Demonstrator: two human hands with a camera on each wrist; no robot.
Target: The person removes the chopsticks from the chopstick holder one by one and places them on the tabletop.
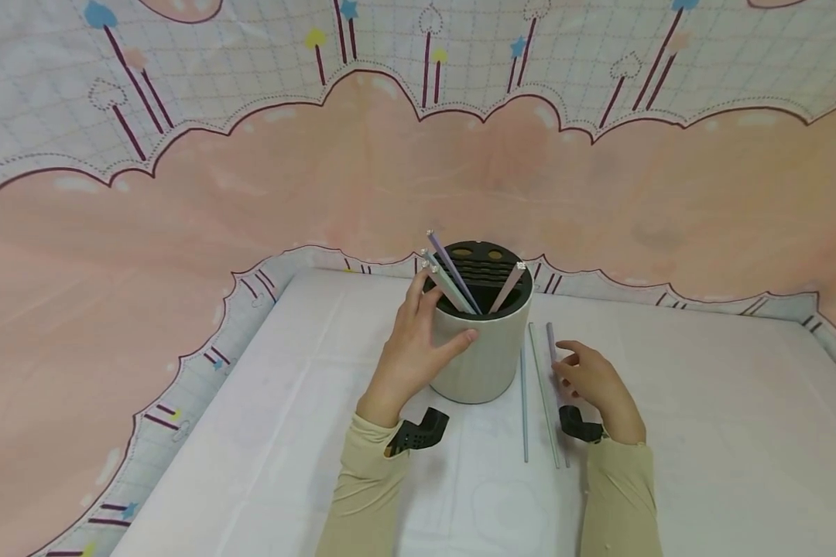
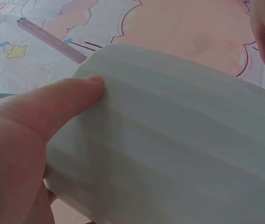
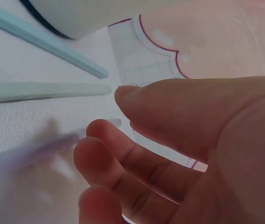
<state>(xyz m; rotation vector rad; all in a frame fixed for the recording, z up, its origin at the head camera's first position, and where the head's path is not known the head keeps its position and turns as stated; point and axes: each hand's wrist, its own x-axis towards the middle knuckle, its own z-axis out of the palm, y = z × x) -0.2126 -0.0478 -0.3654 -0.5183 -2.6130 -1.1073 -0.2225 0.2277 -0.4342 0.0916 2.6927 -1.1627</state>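
Observation:
A pale round utensil holder (image 1: 486,363) with a black slotted top stands upright. My left hand (image 1: 418,348) grips its left side, thumb along the front wall and fingers near the rim. Several pastel chopsticks stick out, including a purple one (image 1: 449,263) and a pink one (image 1: 507,288). On the table right of the holder lie a blue chopstick (image 1: 525,410), a green chopstick (image 1: 545,402) and a purple chopstick (image 1: 551,344). My right hand (image 1: 594,383) hovers by the purple one, fingers loosely bent and thumb apart from them (image 3: 170,144); nothing shows between them.
A white cloth (image 1: 704,402) covers the table. Behind it hangs a pink-and-white patterned sheet (image 1: 460,178), which also borders the table's left side. Each wrist carries a black camera mount, one on the left wrist (image 1: 421,430) and one on the right wrist (image 1: 580,425).

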